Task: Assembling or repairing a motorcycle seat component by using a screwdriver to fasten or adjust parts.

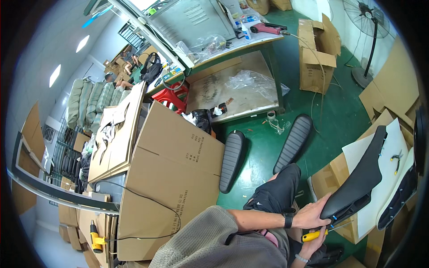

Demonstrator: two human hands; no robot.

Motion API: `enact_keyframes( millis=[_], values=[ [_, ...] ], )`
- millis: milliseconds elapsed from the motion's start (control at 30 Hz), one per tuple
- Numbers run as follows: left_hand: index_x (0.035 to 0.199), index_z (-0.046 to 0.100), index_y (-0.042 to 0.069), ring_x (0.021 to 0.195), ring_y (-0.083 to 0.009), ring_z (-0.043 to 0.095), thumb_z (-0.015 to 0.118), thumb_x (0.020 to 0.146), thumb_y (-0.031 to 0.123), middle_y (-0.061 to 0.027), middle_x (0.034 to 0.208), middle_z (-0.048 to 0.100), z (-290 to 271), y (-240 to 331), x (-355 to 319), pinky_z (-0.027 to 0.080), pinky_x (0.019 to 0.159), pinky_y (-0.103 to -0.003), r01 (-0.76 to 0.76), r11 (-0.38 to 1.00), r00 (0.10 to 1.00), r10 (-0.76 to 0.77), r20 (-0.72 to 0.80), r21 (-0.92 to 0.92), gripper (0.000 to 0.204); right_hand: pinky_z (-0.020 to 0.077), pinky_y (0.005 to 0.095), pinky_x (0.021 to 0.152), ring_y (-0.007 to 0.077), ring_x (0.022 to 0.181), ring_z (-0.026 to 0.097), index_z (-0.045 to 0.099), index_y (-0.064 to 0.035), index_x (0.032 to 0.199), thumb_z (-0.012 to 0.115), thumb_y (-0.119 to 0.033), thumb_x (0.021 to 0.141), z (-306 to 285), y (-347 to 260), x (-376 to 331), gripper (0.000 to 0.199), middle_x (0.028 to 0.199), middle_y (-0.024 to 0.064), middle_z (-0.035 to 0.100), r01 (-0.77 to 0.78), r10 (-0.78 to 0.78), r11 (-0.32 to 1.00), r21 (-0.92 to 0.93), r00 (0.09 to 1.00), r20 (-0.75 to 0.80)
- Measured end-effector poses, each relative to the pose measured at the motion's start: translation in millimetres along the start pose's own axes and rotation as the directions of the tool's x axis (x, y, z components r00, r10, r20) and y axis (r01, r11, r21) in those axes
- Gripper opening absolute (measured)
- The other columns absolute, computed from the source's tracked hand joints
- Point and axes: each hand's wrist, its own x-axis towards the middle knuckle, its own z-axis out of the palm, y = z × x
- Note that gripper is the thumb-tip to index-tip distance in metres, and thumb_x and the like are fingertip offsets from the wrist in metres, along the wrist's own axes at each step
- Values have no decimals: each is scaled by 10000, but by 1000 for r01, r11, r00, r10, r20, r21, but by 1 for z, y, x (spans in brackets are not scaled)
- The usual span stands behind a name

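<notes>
My left hand [310, 215], with a black watch on its wrist, is closed on the near end of a long black motorcycle seat [353, 183]. The seat lies tilted over a cardboard box, its smooth cover up and its underside partly showing. Just below, my right hand [313, 249] grips a yellow-handled screwdriver [310, 236]. Its thin metal shaft points right along the seat's lower edge; the tip cannot be made out. On the white sheet [389, 147] beyond the seat lie small pliers [396, 161] with yellow-and-black handles. Another black seat piece [397, 201] with blue marks rests at the right.
Two ridged black seats [233, 161] [293, 142] stand on the green floor. A large flat cardboard carton [172, 178] is at my left, with a cable across it. Ahead is a workbench [250, 44] holding a red tool [267, 28]. An open box [316, 76] and a fan [367, 40] stand far right.
</notes>
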Motion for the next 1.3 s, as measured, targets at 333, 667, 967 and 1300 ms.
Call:
enact_keyframes(
  millis=[333,667,967,1300],
  values=[
    [1504,326,9,1037,-460,686,741,749,211,-334,1200,634,-5,11,9,568,899,-473,69,996,997,-68,-26,57,885,585,425,803,210,951,679,630,-91,1138,710,-172,947,32,-24,-26,223,1089,62,682,-11,19,984,178,999,-44],
    [1508,305,-37,1246,-286,562,746,810,113,-225,1350,562,-6,-2,23,425,1095,-382,11,999,996,-14,-93,-31,839,490,274,691,123,773,586,499,-29,1219,630,-48,940,12,-40,-50,309,926,36,613,221,-244,914,-341,969,-28],
    [1566,220,19,1298,-246,491,712,808,69,-160,1436,452,-12,-38,6,404,1113,-374,99,951,993,-114,-35,-294,905,514,342,957,293,1102,675,540,35,1409,659,-117,976,11,-113,-107,474,1242,244,662,264,-382,416,-870,919,97],
    [1569,198,1,1299,-271,500,710,806,62,-195,1417,476,5,-24,7,394,1120,-379,75,976,994,-88,-57,-205,921,545,461,606,326,748,660,492,-146,1486,638,-187,964,16,-150,-93,544,889,139,592,181,-352,-286,-941,894,278]
  ],
)
